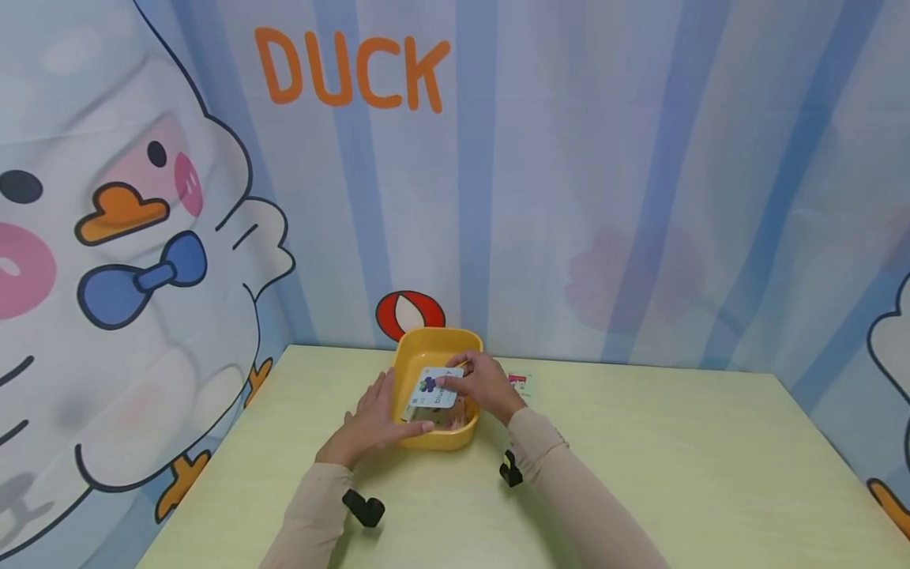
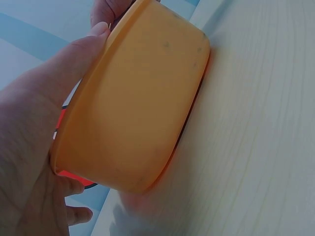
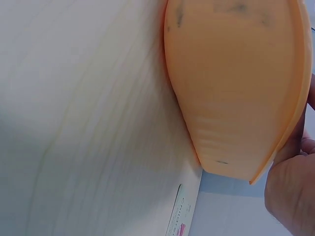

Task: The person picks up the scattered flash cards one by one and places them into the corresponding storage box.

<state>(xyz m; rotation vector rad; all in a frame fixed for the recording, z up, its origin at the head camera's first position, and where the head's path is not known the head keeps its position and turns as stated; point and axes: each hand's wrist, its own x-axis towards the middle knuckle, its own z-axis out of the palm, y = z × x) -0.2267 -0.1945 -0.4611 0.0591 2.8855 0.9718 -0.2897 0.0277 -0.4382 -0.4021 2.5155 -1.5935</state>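
Observation:
A yellow plastic bin [image 1: 429, 444] stands on the table with several picture cards [image 1: 441, 416] inside. My left hand [image 1: 369, 424] holds the bin's left front corner, its thumb along the front rim and its fingers down the left side. In the left wrist view that thumb lies on the rim of the bin [image 2: 142, 103]. Over the bin my right hand [image 1: 484, 385] pinches a white card [image 1: 429, 386] with a dark purple picture on it. The right wrist view has the bin's outer wall [image 3: 236, 93] in front of most of that hand, and the pinched card is hidden there.
Another card [image 1: 520, 384], pale green with a red picture, lies on the table [image 1: 668, 458] just right of the bin. A cloth backdrop [image 1: 526, 197] with duck drawings hangs behind the table's far edge.

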